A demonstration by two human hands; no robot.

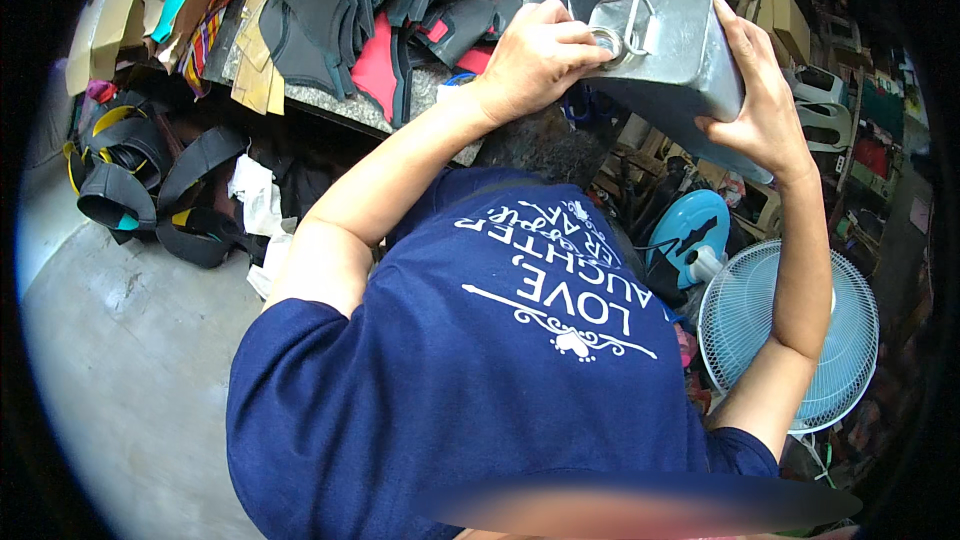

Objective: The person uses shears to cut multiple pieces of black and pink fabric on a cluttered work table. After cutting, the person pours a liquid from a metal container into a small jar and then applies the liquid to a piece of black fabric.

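A grey rectangular metal can is held up, tilted, above the front of my body at the upper right. My right hand grips its right side, with the fingers over the far edge and the thumb against the near face. At the can's left end, the closed fingers of my left hand pinch a round metal cap on its top. Beside the cap stands a wire carrying handle. Whether the cap is loose or tight cannot be seen, and my left fingertips are partly hidden.
Black and red cut fabric pieces are heaped on a worktable at the far side. Cardboard sheets lean at far left. Black curved pieces lie on the floor below. A caged fan stands close to my right arm, near cluttered shelves.
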